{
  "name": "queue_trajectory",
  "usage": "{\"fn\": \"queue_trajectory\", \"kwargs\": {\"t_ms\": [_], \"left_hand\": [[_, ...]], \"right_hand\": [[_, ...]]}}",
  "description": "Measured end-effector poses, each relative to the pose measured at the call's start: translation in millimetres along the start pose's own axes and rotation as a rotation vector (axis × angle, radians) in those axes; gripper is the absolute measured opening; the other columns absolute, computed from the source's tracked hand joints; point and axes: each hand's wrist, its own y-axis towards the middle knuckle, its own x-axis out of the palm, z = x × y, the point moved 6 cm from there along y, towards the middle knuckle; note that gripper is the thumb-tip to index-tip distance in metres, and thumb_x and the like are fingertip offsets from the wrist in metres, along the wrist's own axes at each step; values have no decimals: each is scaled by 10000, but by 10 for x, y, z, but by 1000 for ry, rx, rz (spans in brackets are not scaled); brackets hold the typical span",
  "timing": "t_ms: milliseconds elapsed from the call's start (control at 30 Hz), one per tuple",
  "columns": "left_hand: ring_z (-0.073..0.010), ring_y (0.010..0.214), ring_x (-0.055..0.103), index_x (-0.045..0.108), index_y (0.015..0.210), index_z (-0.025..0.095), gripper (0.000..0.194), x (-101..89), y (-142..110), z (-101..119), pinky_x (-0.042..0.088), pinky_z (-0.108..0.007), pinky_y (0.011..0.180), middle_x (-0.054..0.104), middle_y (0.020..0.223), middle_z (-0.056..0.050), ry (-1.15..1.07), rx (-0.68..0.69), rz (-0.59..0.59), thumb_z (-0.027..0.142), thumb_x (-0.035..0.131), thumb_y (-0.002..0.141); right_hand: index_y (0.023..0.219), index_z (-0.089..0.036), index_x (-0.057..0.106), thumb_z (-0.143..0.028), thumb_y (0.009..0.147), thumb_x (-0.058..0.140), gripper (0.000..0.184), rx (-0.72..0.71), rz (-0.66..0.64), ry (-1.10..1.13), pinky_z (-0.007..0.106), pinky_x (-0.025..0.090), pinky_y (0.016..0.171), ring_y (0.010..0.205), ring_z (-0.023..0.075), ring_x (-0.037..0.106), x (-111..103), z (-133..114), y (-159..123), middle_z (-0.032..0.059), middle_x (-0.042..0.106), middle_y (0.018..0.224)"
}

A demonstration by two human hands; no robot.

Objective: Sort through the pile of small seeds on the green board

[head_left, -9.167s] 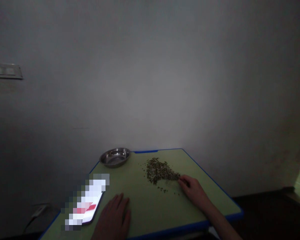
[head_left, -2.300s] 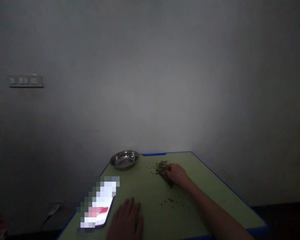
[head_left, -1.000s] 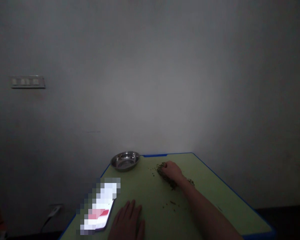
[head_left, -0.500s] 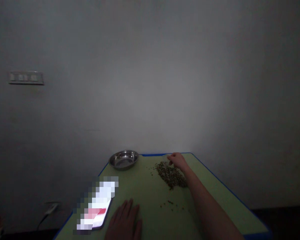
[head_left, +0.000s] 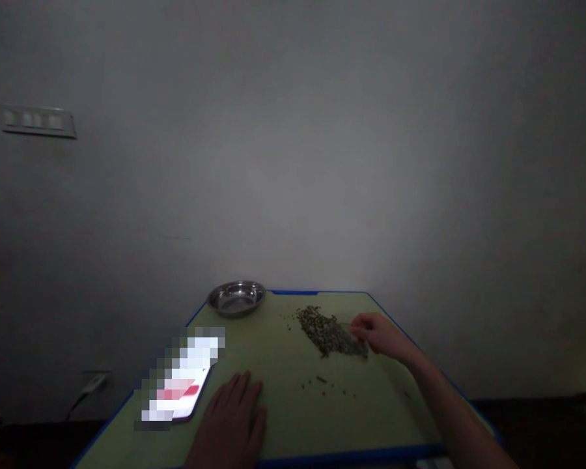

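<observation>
1 head camera faces a seemingly nearby wall [head_left: 322, 163]

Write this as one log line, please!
Left hand: flat on table; right hand: by pile; bowl: far-left corner; phone: beside left hand

Right hand [head_left: 378, 333] shifted to right of pile [head_left: 326, 332].

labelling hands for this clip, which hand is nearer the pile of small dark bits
Right. The right hand is at the right edge of the pile; the left hand lies flat on the table, left of it and closer to the person.
</observation>
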Motion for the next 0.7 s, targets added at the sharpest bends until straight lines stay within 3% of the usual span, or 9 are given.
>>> {"fn": "queue_trajectory", "kwargs": {"t_ms": [100,200,333,533,700], "left_hand": [[-285,1304,463,586,1251,237,457,-15,-15,16,380,-511,1066,518,1401,-98,-11,13,16,397,381,875],[-281,1297,472,597,1235,229,446,-58,-25,44,380,-507,1067,533,1388,-98,-15,6,16,374,399,863],[-282,1289,482,596,1236,226,452,-88,-19,60,391,-502,1062,538,1384,-96,-10,-6,16,383,409,855],[-282,1304,463,579,1259,227,461,-15,-13,-1,376,-505,1075,520,1399,-96,15,-2,-7,385,395,867],[-270,1314,451,569,1268,241,462,2,-17,-27,375,-491,1080,508,1414,-76,8,26,4,410,401,873]], "right_hand": [[752,-160,572,-240,778,529,94,72,-80,33,183,299,357,342,59,405,65,162,-231,-37,581,548],[816,-168,564,-209,776,527,69,176,-73,26,181,296,345,333,65,418,92,317,-431,-49,573,538],[758,-165,559,-138,768,522,47,219,-36,-55,180,326,377,379,75,459,166,395,-548,-53,546,529],[759,-154,608,-136,759,553,59,178,5,-144,192,352,453,461,98,535,394,255,-410,-3,632,591],[756,-162,664,-180,729,608,65,103,21,-233,209,376,543,637,147,618,516,47,-264,47,705,741]]}}
